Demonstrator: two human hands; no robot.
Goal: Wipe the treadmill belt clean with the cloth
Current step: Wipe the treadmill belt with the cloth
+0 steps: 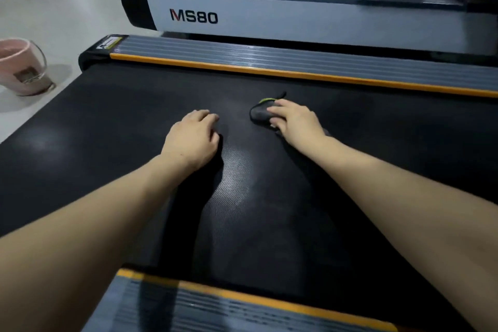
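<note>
gym, row of treadmills (296, 19), MS80 label (193, 16)

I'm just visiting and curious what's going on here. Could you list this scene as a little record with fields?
Activity: wiping a treadmill
Surface: black textured treadmill belt with orange-edged grey side rails
Tool: dark bunched cloth with a yellow-green edge
Right hand: fingers curled over the cloth, pressing it to the belt
Left hand: resting on the belt, holding nothing
Nearby: pink bucket on the pale floor; neighbouring treadmill marked MS80

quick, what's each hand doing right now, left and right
Left hand: holds nothing, fingers loosely curled, resting on the treadmill belt.
Right hand: grips the dark cloth against the belt.
</note>
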